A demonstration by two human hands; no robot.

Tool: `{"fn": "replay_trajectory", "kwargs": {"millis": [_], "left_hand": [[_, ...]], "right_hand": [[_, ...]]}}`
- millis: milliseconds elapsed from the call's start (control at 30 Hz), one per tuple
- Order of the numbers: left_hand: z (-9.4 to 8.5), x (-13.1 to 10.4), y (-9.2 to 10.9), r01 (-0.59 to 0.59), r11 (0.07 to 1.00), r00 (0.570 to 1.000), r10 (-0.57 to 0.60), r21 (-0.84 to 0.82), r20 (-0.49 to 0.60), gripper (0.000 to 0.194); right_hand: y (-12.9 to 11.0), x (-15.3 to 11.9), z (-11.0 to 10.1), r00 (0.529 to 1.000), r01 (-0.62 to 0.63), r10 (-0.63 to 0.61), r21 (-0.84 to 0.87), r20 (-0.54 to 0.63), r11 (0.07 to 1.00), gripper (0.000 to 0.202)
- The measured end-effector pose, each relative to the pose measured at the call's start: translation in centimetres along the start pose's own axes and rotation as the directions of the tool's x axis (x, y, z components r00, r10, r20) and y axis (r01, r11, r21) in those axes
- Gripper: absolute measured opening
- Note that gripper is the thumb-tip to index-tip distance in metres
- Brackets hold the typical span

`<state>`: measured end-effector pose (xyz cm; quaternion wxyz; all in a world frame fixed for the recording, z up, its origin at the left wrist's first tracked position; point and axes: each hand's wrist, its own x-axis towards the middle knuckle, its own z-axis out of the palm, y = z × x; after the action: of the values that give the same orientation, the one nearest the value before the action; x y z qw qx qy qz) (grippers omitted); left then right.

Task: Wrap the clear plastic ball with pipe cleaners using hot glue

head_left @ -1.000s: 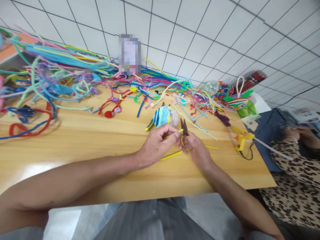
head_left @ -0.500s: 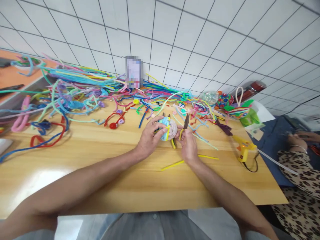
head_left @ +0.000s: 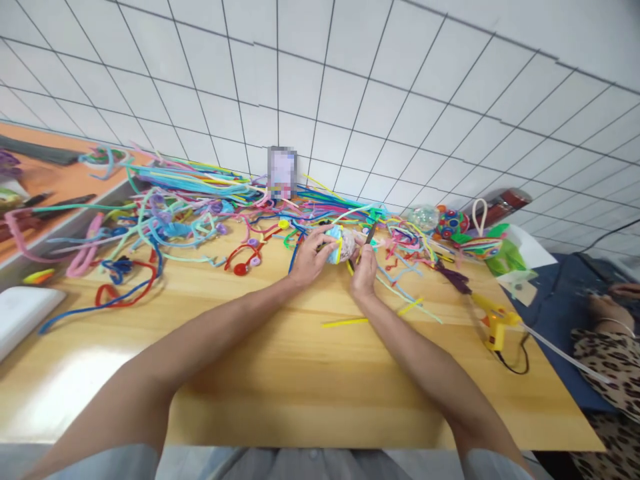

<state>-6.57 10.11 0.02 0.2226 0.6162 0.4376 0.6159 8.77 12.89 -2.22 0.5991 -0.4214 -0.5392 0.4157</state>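
Observation:
Fingers of my left hand (head_left: 311, 259) are wrapped on the left side of a small ball (head_left: 342, 245), pale blue on one half and pinkish white on the other, with a yellow strip round its middle. My right hand (head_left: 365, 269) is closed around a dark-tipped tool (head_left: 371, 233) that points up, and its fingertips meet the ball's right side. The kind of tool is hard to make out. Below the right wrist, a yellow pipe cleaner (head_left: 345, 324) lies on the wooden table (head_left: 280, 380).
Colourful pipe cleaners (head_left: 195, 187) are heaped along the wall. A phone (head_left: 283, 172) leans there. At right lie a yellow glue gun (head_left: 496, 323) and a dark red bottle (head_left: 505, 208); a white device (head_left: 27, 313) sits left. A person's patterned sleeve (head_left: 607, 363) shows far right.
The view has shifted, so the table scene sits lower and more to the right. Both hands are now nearer the pipe cleaner heap, still holding the ball and tool.

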Motion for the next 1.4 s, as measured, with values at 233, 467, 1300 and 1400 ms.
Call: {"fn": "replay_trajectory", "kwargs": {"millis": [233, 467, 1300, 1400], "left_hand": [[0.0, 1.2, 0.9, 0.061, 0.998, 0.994, -0.062, -0.010, -0.088, 0.015], [0.9, -2.7, 7.1, 0.221, 0.968, 0.975, -0.221, -0.119, 0.010, 0.023], [2.4, -6.7, 8.1, 0.507, 0.802, 0.853, -0.412, -0.317, 0.322, 0.014], [2.3, -6.5, 8.3, 0.494, 0.816, 0.860, -0.406, -0.300, 0.310, 0.016]], "right_hand": [[-2.6, 1.4, -0.6, 0.998, -0.007, 0.006, -0.016, -0.060, 1.000, 0.055], [-8.6, -4.3, -6.0, 0.958, -0.183, 0.189, -0.048, 0.216, 0.982, 0.054], [-6.5, -8.8, -8.4, 0.832, -0.377, 0.393, -0.121, 0.392, 0.919, 0.047], [-6.5, -8.8, -8.4, 0.836, -0.369, 0.392, -0.134, 0.384, 0.920, 0.047]]}}
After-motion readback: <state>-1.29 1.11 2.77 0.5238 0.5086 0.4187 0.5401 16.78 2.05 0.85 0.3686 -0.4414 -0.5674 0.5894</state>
